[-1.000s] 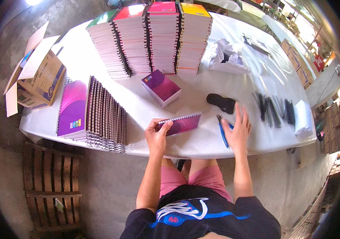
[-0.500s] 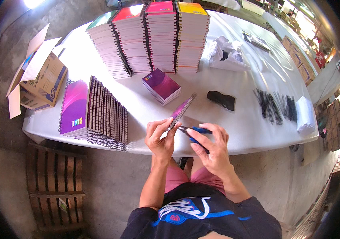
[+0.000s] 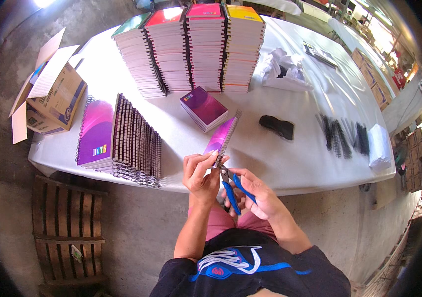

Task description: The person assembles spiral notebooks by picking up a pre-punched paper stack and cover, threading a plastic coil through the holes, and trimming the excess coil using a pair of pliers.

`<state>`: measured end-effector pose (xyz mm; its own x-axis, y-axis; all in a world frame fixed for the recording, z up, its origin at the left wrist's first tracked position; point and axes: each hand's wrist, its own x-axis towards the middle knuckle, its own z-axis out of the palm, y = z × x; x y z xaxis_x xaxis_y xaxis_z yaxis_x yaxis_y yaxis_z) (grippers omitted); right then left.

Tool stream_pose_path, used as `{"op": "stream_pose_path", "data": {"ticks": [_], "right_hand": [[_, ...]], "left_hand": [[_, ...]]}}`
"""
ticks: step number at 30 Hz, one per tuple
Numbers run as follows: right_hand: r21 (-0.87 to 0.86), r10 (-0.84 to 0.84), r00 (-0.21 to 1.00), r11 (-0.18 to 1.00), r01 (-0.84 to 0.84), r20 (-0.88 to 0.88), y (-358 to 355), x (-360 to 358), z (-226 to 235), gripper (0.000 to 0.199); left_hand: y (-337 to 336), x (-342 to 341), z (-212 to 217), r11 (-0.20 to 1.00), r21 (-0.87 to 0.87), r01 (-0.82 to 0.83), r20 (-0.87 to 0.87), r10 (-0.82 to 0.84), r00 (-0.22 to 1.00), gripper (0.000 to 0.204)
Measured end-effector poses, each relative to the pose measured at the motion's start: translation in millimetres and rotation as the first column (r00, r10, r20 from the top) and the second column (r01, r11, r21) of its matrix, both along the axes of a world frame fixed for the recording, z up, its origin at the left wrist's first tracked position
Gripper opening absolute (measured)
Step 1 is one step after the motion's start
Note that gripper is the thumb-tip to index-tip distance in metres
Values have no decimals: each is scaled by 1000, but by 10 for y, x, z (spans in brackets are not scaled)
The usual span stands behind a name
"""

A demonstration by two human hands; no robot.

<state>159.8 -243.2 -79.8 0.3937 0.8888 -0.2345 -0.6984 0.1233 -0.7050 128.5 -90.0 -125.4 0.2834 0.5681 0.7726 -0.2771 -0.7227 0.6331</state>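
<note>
Near the front edge of the table, my left hand (image 3: pixel 201 174) is closed on the lower end of a purple spiral-bound notebook (image 3: pixel 221 133), which is tilted with its black coil along the right side. My right hand (image 3: pixel 254 192) grips wire cutters (image 3: pixel 232 192) with blue handles, spread somewhat apart. Their jaws are at the coil's near end, beside my left fingertips; whether they are closed on the wire cannot be made out. Beyond the notebook lies a small stack of unbound purple covers and pages (image 3: pixel 204 109).
Bound purple notebooks (image 3: pixel 97 131) stand in a row at left, beside an open cardboard box (image 3: pixel 55 96). Tall stacks of coloured notebooks (image 3: pixel 206 54) rise at the back. A black object (image 3: pixel 276 127), loose black coils (image 3: pixel 339 136) and crumpled white paper (image 3: pixel 285 74) lie to the right.
The wire cutters have swung so that their handles point down toward me, with the jaws at the coil's end. The notebook has turned, showing more of its purple cover.
</note>
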Motion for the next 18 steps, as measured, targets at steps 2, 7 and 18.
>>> {"op": "stream_pose_path", "data": {"ticks": [2,7,18], "right_hand": [[-150,-64,776,968,201,628,-33,24,-232,39],[-325,562,-16,501,802,827,-372,346,-561,40],[500,-596,521,801,330,611,323,350,259,61]], "left_hand": [[-5,14,23,994,-111,-21,5,21,1000,28],[71,-88,273,846,-489,212,241,-102,965,42],[117,-641,1039,979,-120,164,382,-107,918,29]]}}
